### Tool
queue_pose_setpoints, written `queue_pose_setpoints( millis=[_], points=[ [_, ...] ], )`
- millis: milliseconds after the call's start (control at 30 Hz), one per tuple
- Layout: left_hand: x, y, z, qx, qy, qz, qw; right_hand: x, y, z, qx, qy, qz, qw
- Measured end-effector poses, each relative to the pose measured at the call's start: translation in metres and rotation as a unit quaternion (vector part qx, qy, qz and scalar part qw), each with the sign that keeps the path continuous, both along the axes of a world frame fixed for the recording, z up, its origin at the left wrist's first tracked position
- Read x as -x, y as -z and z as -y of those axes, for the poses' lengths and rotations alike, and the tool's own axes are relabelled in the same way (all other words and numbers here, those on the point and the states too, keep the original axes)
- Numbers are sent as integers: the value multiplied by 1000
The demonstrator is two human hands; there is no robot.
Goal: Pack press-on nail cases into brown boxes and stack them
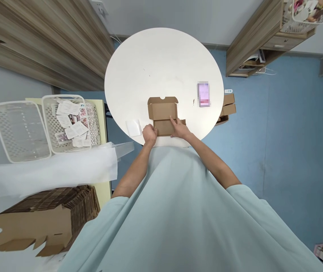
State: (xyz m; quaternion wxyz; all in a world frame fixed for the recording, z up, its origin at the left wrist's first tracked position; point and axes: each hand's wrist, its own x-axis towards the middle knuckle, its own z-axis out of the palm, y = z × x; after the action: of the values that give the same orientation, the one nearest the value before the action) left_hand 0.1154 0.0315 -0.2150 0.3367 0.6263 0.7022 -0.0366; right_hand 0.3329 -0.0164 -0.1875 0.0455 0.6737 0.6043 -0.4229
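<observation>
Though illegible, cards [78,130] in bskt [95,124], w/ L hand [150,135] fist-tight on cardbd box [163,112], R hand [180,129] fingers-wide atop.

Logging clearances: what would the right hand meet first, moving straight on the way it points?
Likely the upper panel of the open cardboard box; the right hand seems to touch the box, though depth is unclear.

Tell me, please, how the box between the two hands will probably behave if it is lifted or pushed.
The box is probably light for its size: it looks like thin cardboard. Its open lid may flop, since it joins at a fold. Pushed, the box should slide rather than roll, given its flat panels and the smooth-looking table.
</observation>
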Motion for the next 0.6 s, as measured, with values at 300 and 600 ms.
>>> queue_pose_setpoints(
  millis=[300, 600],
  points=[
    [-5, 2, -2, 8, -25, 4, 1000, -46, 0, 37, -53, 227, 49, 971],
    [-8, 2, -1, 7, -4, -16, 1000, -27, -1, 36, -37, 210, -10, 977]
  ],
)
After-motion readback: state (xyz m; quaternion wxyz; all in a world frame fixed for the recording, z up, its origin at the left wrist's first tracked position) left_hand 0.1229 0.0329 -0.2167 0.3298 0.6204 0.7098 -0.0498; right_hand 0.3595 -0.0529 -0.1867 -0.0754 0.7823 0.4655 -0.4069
